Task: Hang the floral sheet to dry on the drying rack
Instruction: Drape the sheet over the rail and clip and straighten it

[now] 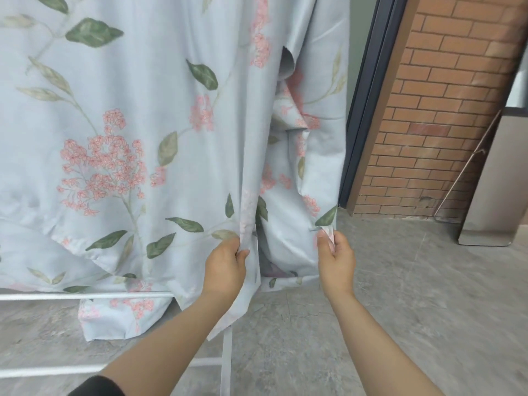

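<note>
Already draped, the pale blue cotton sheet printed with pink blossoms and green leaves fills the left and centre of the frame, hanging in front of the white metal drying rack, whose lower bar crosses the lower left. The left hand has its fingers curled tight round a vertical fold of the cloth at lower centre. The right hand, just right of it, pinches a free edge or corner between thumb and fingers. A gap of bunched fabric lies between the two.

The step in hand looks like spreading the crumpled right-hand part. It would go best by drawing the two hands apart sideways, keeping the pinches firm and the pull level, so the doubled folds near the upper centre open out without dragging the cloth off its top rail, which is out of view.

The sheet's long run is vertical, creases falling straight down. One tail at lower left hangs close to the grey concrete floor and may need lifting.
</note>
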The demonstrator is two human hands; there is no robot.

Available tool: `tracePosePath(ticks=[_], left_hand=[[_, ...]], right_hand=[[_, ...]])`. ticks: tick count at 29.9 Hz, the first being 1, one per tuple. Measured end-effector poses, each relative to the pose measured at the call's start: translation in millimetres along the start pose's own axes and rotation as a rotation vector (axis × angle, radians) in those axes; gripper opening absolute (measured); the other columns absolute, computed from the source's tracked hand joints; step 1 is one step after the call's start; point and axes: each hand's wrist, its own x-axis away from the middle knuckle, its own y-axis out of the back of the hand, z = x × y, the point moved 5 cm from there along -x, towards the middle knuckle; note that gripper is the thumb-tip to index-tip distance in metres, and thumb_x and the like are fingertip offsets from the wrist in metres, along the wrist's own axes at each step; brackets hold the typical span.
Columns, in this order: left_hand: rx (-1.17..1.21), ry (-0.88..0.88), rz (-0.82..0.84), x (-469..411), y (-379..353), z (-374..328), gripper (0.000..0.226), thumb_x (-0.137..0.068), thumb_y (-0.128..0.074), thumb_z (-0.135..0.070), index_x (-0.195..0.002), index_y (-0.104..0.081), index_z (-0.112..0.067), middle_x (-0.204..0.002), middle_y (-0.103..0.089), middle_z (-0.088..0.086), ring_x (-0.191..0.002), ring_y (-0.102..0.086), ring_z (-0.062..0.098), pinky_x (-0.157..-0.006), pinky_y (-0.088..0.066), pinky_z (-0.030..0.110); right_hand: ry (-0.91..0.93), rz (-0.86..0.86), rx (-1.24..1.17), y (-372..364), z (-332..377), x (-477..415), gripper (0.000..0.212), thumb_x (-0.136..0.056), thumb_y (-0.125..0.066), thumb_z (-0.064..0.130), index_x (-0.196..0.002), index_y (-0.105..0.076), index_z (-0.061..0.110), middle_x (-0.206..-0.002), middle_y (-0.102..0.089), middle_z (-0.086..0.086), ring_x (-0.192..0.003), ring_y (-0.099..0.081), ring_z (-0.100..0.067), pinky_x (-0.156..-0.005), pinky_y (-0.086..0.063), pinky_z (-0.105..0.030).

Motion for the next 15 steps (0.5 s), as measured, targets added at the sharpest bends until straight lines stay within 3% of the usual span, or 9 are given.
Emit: tracePosePath(ticks=[3, 7, 10, 12, 15], left_hand=[[-0.104, 0.049, 0.046, 14.6, 12.3, 28.6, 0.046, -0.090, -0.055, -0.007, -0.057, -0.027, -0.022, -0.055, -0.030, -0.008, -0.053, -0.033, 0.013, -0.050, -0.021, 0.025], [-0.218, 0.112, 0.131, 13.4, 23.1, 54.4, 0.023, -0.091, -0.053, -0.007, -0.070, -0.045, -0.012, -0.060, -0.037, -0.007, -0.074, -0.054, 0.031, -0.062, -0.028, 0.028], [-0.271, 0.137, 0.153, 21.3, 18.2, 68.3, 0.019, -0.091, -0.051, -0.003, -0.075, -0.044, -0.012, -0.060, -0.032, -0.010, -0.077, -0.053, 0.026, -0.061, -0.024, 0.021], [-0.276, 0.150, 0.182, 26.4, 12.1, 78.4, 0.012, -0.091, -0.051, -0.004, -0.081, -0.052, -0.010, -0.061, -0.036, -0.009, -0.078, -0.054, 0.024, -0.062, -0.025, 0.019], [-0.279, 0.149, 0.221, 28.3, 6.9, 82.4, 0.008, -0.092, -0.051, -0.009, -0.092, -0.059, -0.005, -0.069, -0.044, -0.001, -0.078, -0.052, 0.026, -0.065, -0.029, 0.025]], right_hand=[[-0.015, 0.013, 0.066, 1.9, -9.0, -1.0, 0.023, -0.094, -0.054, 0.018, -0.080, -0.052, 0.001, -0.065, -0.048, -0.002, -0.059, -0.040, -0.011, -0.056, -0.034, -0.030], [-0.018, -0.109, 0.149, 7.7, -18.0, 0.2, 0.021, -0.097, -0.048, 0.015, -0.082, -0.050, 0.001, -0.063, -0.048, -0.001, -0.058, -0.042, -0.016, -0.052, -0.032, -0.030], [-0.072, -0.170, 0.166, 12.0, -27.6, 3.4, 0.016, -0.097, -0.049, 0.019, -0.089, -0.051, 0.005, -0.065, -0.048, 0.004, -0.063, -0.047, -0.020, -0.049, -0.032, -0.024], [-0.140, -0.089, 0.163, 7.9, -36.3, 9.3, 0.020, -0.091, -0.062, 0.023, -0.093, -0.051, 0.007, -0.071, -0.051, 0.005, -0.069, -0.050, -0.019, -0.053, -0.036, -0.020], [-0.306, 0.107, 0.156, -1.4, -64.6, 24.1, 0.044, -0.073, -0.081, 0.018, -0.103, -0.050, 0.009, -0.088, -0.058, 0.001, -0.080, -0.055, -0.017, -0.068, -0.044, -0.026]])
